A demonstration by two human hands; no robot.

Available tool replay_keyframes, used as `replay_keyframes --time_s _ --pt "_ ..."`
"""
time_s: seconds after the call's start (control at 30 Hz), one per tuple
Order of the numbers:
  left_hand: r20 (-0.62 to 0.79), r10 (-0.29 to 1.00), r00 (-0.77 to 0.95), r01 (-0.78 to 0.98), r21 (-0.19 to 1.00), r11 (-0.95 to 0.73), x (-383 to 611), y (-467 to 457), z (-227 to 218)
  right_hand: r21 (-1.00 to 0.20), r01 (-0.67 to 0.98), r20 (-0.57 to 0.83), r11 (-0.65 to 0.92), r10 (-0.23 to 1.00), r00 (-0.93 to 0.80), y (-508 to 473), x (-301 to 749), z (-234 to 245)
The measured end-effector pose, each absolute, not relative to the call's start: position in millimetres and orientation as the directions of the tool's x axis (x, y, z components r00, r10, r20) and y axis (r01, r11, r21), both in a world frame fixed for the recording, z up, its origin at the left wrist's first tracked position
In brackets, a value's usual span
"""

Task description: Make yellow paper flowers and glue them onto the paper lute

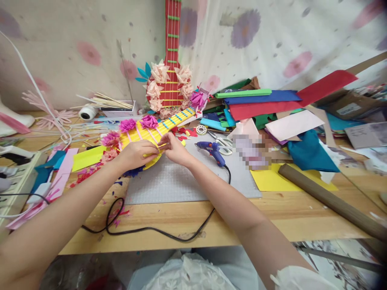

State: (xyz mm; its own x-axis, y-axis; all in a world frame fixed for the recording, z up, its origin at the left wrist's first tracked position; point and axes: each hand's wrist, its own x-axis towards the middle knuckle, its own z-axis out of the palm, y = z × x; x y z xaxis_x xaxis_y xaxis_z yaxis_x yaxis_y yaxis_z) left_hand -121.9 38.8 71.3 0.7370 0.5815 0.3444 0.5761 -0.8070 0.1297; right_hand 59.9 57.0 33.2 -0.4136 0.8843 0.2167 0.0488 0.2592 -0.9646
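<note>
A yellow craft guitar (139, 136) lies tilted on the table, with pink and magenta paper flowers along its edge, pink strips across its body and blue bars on its neck. My left hand (141, 154) rests over the lower body, fingers bent and closed. From the right, my right hand (175, 150) meets it at the guitar's lower edge, its fingertips pinched near those of the left. What the fingertips hold, if anything, is too small to make out. A blue glue gun (212, 150) lies on the grey cutting mat (181, 186), to the right of my hands.
A red craft guitar (172, 52) with pale flowers stands against the wall covering. Scissors (223, 144) lie behind the glue gun. Coloured paper (263, 109) is piled at the right, beside a brown tube (329, 199). The black cord (157, 231) loops along the front edge.
</note>
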Motion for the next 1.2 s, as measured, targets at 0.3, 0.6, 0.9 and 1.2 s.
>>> replay_keyframes --time_s 0.3,0.6,0.9,1.2 --pt "0.476 0.539 0.694 0.576 0.082 -0.814 -96 32 76 -0.919 0.298 0.207 0.26 0.959 -0.195 34 128 17" --pt "0.474 0.783 0.403 0.668 0.432 -0.606 -5 9 28 -0.607 0.714 0.253 0.348 0.937 -0.241 15 142 9" --pt "0.352 0.913 0.203 0.6 0.692 -0.401 0 6 -18 -0.63 0.711 0.223 0.313 0.95 -0.221 13 135 1" --pt "0.233 0.967 0.102 0.552 0.796 -0.25 8 11 -13 -0.617 0.713 0.284 0.332 0.939 -0.191 11 137 -2"
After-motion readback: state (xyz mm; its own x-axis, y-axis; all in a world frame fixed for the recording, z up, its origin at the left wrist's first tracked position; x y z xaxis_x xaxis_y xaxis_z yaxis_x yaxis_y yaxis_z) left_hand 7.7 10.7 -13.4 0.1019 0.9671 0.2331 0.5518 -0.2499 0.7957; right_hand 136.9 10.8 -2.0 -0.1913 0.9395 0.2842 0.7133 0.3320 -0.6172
